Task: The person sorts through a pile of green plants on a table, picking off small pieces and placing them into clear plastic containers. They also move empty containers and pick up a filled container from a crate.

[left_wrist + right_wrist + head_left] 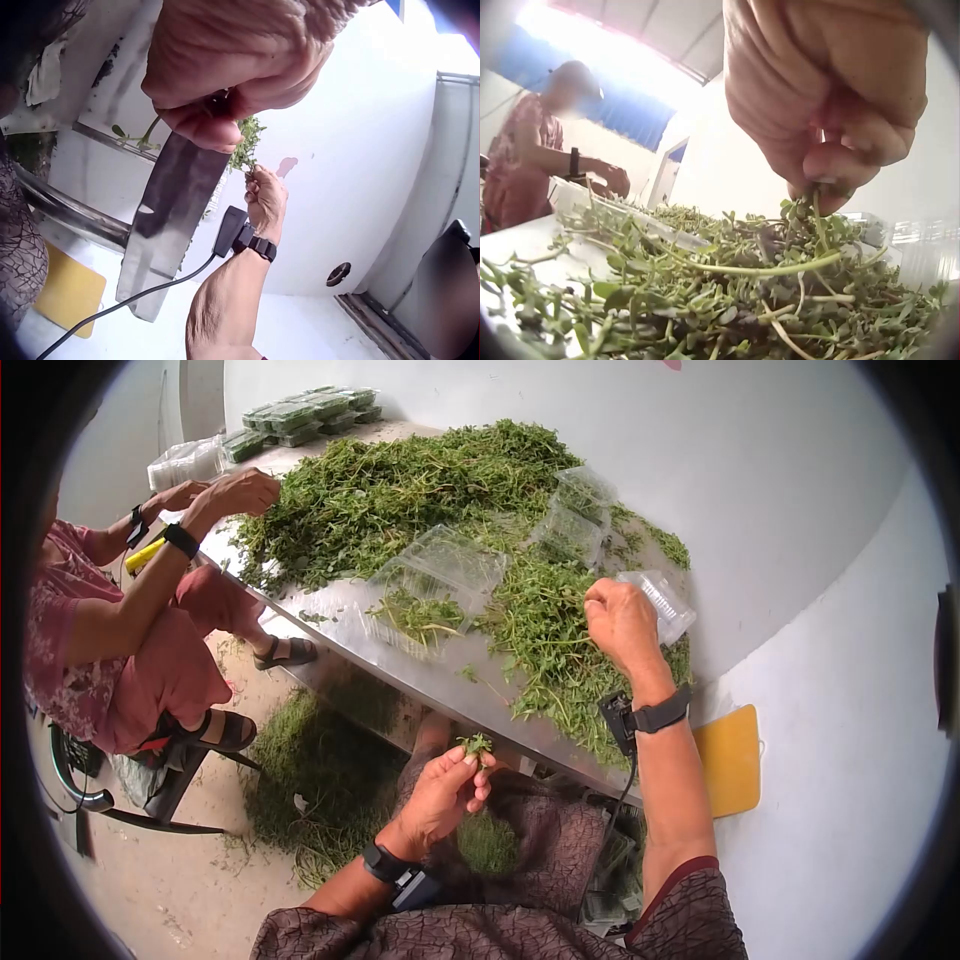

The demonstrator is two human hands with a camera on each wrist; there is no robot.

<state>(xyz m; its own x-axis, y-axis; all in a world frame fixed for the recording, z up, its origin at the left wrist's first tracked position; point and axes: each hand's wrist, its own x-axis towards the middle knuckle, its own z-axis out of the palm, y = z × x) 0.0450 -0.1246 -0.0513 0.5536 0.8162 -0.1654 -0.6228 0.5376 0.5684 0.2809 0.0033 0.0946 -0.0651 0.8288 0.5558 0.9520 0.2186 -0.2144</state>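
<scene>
My left hand (440, 795) is over my lap, thumb and fingers pinching a small sprig of leafy greens (476, 743). In the left wrist view a stem with leaves (142, 140) sticks out beside that hand's fingertips. My right hand (627, 625) is at the near pile of purslane-like greens (545, 650) on the metal table. In the right wrist view its thumb and finger pinch a green stem (821, 225) at the top of the pile. Just beyond this hand lies a clear plastic box (660, 605).
Clear plastic boxes (440, 570) lie among the greens. A larger heap (420, 490) covers the far table, with filled boxes (300, 415) stacked behind. Another person (130, 610) works at left. Greens (320, 770) lie on the floor; a yellow board (728, 760) stands at right.
</scene>
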